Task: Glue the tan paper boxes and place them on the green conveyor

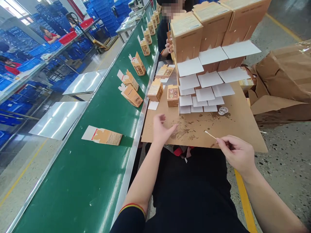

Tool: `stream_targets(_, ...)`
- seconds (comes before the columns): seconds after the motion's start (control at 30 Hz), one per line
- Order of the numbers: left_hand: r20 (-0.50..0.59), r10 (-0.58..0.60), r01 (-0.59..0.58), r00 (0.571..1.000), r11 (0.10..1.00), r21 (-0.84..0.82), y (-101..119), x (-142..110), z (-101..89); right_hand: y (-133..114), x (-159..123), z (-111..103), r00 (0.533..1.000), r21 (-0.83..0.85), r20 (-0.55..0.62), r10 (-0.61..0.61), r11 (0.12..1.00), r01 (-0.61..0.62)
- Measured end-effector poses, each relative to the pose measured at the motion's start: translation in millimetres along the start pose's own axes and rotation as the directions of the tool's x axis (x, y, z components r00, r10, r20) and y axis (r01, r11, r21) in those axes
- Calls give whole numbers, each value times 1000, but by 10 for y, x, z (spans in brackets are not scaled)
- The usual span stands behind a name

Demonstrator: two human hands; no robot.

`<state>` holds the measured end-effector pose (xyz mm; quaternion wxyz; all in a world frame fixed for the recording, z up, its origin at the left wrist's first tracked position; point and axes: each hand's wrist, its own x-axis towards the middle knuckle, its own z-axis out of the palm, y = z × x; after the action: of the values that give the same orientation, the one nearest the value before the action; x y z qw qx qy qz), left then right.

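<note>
Between the fingertips of my right hand (236,152) is a cotton swab (210,134), its white tip pointing up and left over the stained cardboard sheet (245,129). My left hand (162,131) hovers above the sheet's left part, thumb and fingers apart, holding nothing. Just beyond it stand two small brown printed boxes, a left box (155,90) and a right box (172,95). Behind and to the right rises a stack of brown boxes (188,42) with white flaps (209,79) sticking out toward me. A small clear ring-shaped item (223,111) lies near the stack's foot.
A green conveyor belt (80,181) runs along my left, carrying open-topped cartons; the nearest carton (108,136) lies flat. Across the worktable, a co-worker's hand (167,48) holds a box. A large brown paper-lined carton (284,71) sits on the right. Blue crates (102,16) are stacked far back.
</note>
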<state>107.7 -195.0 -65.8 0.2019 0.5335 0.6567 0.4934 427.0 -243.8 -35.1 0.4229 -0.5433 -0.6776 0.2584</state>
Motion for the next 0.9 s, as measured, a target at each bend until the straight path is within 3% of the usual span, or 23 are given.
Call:
stream_targets(0.1,108,-63,58,992,997,51,58,428,563,-62,18,-20,999,0,-39,-12,1000,12)
stream_targets(0.17,126,-69,59,990,995,84,39,560,713,-80,-5,-62,998,-6,-66,-7,1000,7)
stream_targets(0.23,124,-37,26,992,996,85,-24,568,699,-73,-41,-120,996,-14,-89,10,1000,-11)
stream_targets(0.33,34,58,-62,998,991,119,-171,413,420,-24,-72,-212,991,-26,-126,46,998,-50)
stream_targets(0.53,-177,243,-167,954,919,358,-433,-247,-461,147,157,-392,985,-149,-143,99,982,-120)
stream_targets(0.6,-174,275,-187,946,897,400,-479,-515,-642,208,346,-465,987,-236,-121,104,963,-130)
stream_targets(0.73,-20,307,-280,951,890,360,-521,-894,-813,277,833,-590,997,-433,-18,75,898,-76)
stream_targets(0.8,-21,326,-306,945,906,292,-520,-896,-887,281,1082,-616,996,-497,54,70,867,-34)
stream_targets(0.9,-217,234,-204,948,967,151,-479,-581,-1016,286,1398,-588,986,-508,133,104,861,-22)
